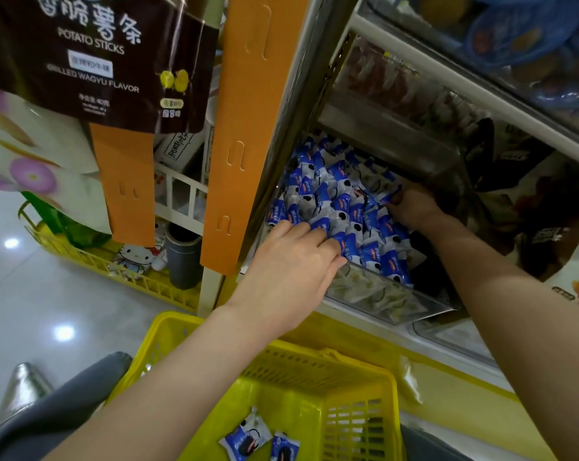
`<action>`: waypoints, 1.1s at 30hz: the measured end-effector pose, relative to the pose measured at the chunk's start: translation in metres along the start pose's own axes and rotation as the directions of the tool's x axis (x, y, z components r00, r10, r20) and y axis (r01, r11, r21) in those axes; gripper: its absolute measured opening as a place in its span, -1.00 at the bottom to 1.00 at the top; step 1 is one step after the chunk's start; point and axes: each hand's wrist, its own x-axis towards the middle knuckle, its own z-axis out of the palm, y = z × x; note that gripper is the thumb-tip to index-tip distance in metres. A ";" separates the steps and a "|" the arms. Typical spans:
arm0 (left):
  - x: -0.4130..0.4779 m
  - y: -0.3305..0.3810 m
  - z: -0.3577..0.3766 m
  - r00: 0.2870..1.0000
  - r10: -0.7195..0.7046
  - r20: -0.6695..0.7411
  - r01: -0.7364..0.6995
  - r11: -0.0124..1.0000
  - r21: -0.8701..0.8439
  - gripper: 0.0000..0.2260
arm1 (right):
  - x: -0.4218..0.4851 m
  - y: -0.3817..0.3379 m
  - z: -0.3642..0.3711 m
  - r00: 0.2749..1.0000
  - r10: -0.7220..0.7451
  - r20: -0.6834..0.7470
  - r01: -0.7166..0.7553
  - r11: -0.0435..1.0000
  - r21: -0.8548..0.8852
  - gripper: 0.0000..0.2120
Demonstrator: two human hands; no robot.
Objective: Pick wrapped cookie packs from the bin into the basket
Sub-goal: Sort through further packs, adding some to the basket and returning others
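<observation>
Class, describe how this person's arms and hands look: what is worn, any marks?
The left forearm and right forearm are bare: no sleeves, gloves, watch or rings show. The left hand is unadorned; the right hand seems to have a dark-painted thumbnail.

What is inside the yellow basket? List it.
Two blue-and-white wrapped cookie packs lie on the floor of the yellow basket, towards its near end. The left forearm covers the basket's left part, so anything under it cannot be seen.
</observation>
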 end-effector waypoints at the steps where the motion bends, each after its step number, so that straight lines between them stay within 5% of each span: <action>1: 0.000 0.000 0.000 1.000 0.001 0.006 -0.001 1.000 -0.004 -0.67 | 0.001 0.000 -0.001 1.000 0.008 0.006 -0.008 1.000 -0.007 -0.76; 6: -0.001 0.001 0.000 1.000 -0.015 0.007 0.015 0.997 -0.075 -0.71 | -0.011 -0.002 -0.008 0.953 -0.039 -0.301 0.091 0.983 0.161 -0.76; 10: -0.004 0.008 -0.002 0.984 -0.146 -0.099 0.091 0.901 -0.424 -0.79 | -0.049 -0.013 -0.016 0.842 -0.149 -0.518 0.347 0.885 0.309 -0.87; 14: -0.008 0.016 -0.011 0.927 -0.351 -0.130 0.162 0.689 -0.706 -0.81 | -0.097 -0.026 -0.020 0.904 -0.070 -0.421 0.368 0.630 0.684 -0.86; 18: -0.009 0.018 -0.017 0.887 -0.449 0.109 0.284 0.345 -0.895 -0.80 | -0.140 -0.029 -0.009 0.987 -0.147 -0.065 0.117 0.383 0.916 -0.89; 21: -0.010 0.019 -0.018 0.867 -0.442 0.230 0.344 0.198 -0.918 -0.87 | -0.158 -0.026 -0.002 0.974 -0.225 0.005 0.063 0.296 0.953 -0.88; 27: -0.011 0.006 -0.018 0.906 -0.383 0.182 0.323 0.344 -0.882 -0.82 | -0.162 -0.017 -0.001 0.951 -0.275 -0.142 0.245 0.389 0.888 -0.91; 33: -0.017 0.008 -0.013 0.863 -0.506 -0.012 0.319 0.563 -0.762 -0.86 | -0.171 -0.017 0.002 0.842 -0.341 -0.417 0.522 0.326 0.788 -0.89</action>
